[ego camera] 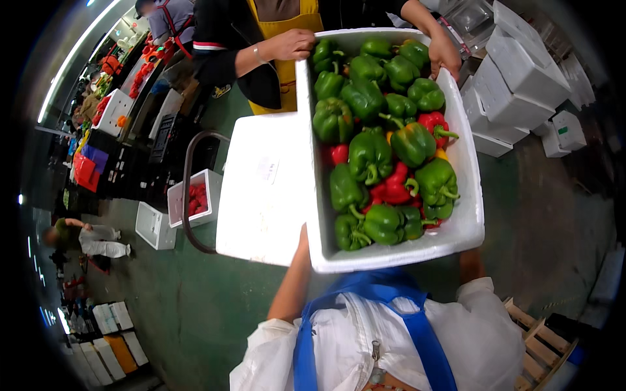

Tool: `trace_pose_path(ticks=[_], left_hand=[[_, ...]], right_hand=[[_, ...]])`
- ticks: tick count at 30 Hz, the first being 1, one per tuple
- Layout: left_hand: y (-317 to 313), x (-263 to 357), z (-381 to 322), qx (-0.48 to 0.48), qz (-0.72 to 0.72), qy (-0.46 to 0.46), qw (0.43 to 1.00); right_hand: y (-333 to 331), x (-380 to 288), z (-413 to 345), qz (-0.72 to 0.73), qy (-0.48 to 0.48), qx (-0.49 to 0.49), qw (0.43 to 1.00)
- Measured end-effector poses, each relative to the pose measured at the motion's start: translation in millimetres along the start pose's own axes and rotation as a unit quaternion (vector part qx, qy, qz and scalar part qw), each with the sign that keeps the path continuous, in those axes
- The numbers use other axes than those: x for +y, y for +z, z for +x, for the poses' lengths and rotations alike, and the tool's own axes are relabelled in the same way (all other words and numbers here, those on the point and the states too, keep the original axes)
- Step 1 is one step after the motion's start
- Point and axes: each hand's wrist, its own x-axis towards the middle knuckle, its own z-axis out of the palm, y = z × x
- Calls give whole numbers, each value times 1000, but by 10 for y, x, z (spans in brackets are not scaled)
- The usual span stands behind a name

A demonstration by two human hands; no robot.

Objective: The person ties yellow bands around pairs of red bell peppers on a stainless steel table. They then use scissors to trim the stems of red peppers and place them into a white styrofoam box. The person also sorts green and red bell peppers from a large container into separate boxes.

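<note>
A white foam box (474, 215) full of bell peppers is in front of me, tilted. Most are green peppers (370, 155); a few red peppers (393, 184) show between them. At its near left corner is my left hand (304, 239), on the box's outer side with the fingers hidden. My right forearm runs up behind the near right corner, and the box hides that hand. Across from me, a co-worker's hand (292, 45) grips the far left corner, and the other hand (445, 57) holds the far right edge.
A white foam surface (264, 215) bearing a label lies left of the box, beside a curved metal handle (187, 190). Stacked foam boxes (513, 93) stand at right. A box of red produce (198, 195) sits on the floor. A wooden pallet (543, 347) is at lower right.
</note>
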Motion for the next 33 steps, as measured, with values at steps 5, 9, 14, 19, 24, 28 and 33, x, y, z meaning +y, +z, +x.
trace_pose_path(ticks=[5, 9, 14, 19, 24, 28, 33], left_hand=[[615, -27, 158, -44, -128, -27, 990], [593, -57, 87, -7, -142, 0, 990], [309, -182, -56, 39, -127, 14, 991], [-54, -90, -108, 82, -80, 48, 992], [-1083, 190, -488, 156, -5, 70, 985], [-2173, 530, -963, 230, 55, 88, 968], [-3206, 1247, -1285, 264, 135, 129, 946]], right_hand=[[32, -38, 24, -7, 0, 15, 1000], [89, -46, 112, -22, 10, 0, 1000], [94, -49, 113, -36, 14, -10, 999], [324, -129, -6, -75, 4, -53, 996], [969, -73, -271, -113, -7, -113, 987], [1731, 195, -532, -124, -22, -180, 976], [2845, 811, -778, -149, -42, -267, 951]])
